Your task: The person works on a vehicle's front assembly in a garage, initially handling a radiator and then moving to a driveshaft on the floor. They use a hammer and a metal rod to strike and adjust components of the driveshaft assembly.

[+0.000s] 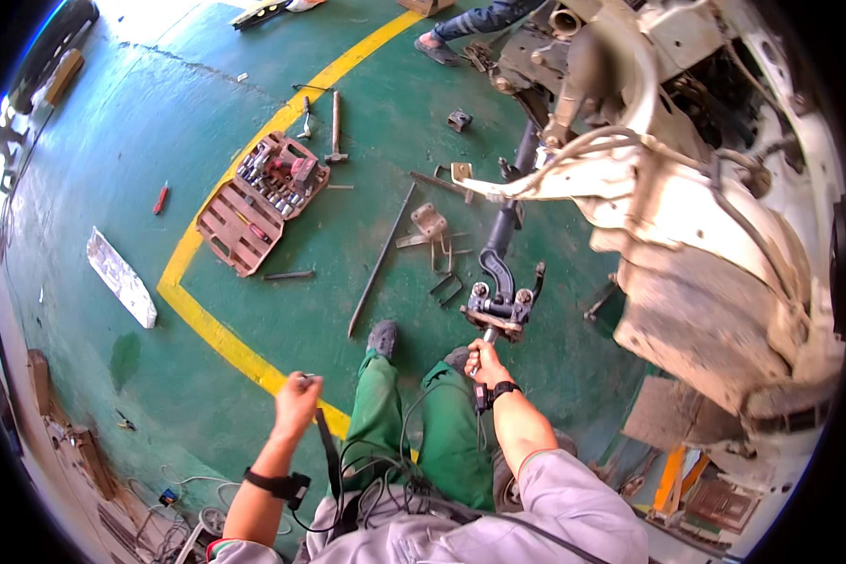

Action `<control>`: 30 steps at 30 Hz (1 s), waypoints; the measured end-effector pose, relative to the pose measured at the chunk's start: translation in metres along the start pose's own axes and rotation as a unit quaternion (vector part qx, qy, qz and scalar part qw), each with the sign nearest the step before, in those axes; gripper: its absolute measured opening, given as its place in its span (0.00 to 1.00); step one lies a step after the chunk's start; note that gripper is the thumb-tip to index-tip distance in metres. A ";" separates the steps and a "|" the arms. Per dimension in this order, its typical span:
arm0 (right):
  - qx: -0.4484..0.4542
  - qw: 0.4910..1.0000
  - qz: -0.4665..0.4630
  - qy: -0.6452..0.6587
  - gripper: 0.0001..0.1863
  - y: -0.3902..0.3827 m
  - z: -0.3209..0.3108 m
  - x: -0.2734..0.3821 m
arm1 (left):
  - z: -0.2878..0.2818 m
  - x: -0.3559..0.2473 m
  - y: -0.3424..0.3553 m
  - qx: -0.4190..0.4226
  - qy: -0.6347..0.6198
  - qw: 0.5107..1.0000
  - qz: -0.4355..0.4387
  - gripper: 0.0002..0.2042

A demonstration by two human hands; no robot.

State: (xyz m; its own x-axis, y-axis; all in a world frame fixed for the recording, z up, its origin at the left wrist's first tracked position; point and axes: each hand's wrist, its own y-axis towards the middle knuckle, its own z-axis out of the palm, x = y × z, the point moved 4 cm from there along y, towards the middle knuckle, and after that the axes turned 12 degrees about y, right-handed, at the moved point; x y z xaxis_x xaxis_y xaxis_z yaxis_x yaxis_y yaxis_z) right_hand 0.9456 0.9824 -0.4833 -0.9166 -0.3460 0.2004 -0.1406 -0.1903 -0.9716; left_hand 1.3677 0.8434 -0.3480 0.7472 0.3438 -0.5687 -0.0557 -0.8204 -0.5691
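My right hand point(484, 362) is closed round a shiny steel tool handle point(491, 335); the tool's kind does not show. Its upper end meets the forked end point(501, 305) of a dark metal shaft assembly point(504, 230), which has a cross plate and bolts. Off to the left, my left hand point(298, 399) is held above the floor, fingers curled round a small shiny metal piece point(306, 378) that is mostly hidden. Beneath my hands are my green trouser legs and dark shoes.
Left of centre lies an opened brown socket case point(241, 226). Nearby are a hammer point(336, 127), a long bar point(383, 258), metal brackets point(430, 221) and a red-handled tool point(161, 199). A rusty vehicle body point(714, 310) fills the right side. Another person's leg point(484, 21) shows at the top.
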 end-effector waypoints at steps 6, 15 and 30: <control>-0.011 0.999 0.001 0.034 0.17 0.100 -0.032 0.018 | 0.198 -0.094 0.051 0.168 0.048 0.982 0.073 0.15; -0.013 1.000 -0.005 -0.015 0.14 0.252 -0.102 0.058 | 0.428 -0.094 0.154 0.228 0.042 0.959 0.163 0.18; -0.031 0.997 -0.074 -0.011 0.13 0.384 -0.121 0.168 | 0.527 -0.180 0.232 0.265 -0.058 0.930 0.248 0.16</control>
State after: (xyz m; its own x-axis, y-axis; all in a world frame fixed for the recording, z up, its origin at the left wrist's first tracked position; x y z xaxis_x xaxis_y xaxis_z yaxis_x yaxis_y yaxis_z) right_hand 0.6921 0.9618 -0.8376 -0.8761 -0.3379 0.3438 -0.2966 -0.1843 -0.9370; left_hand 0.8715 0.8317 -0.6911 0.4675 0.0557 -0.8822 -0.7162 -0.5611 -0.4149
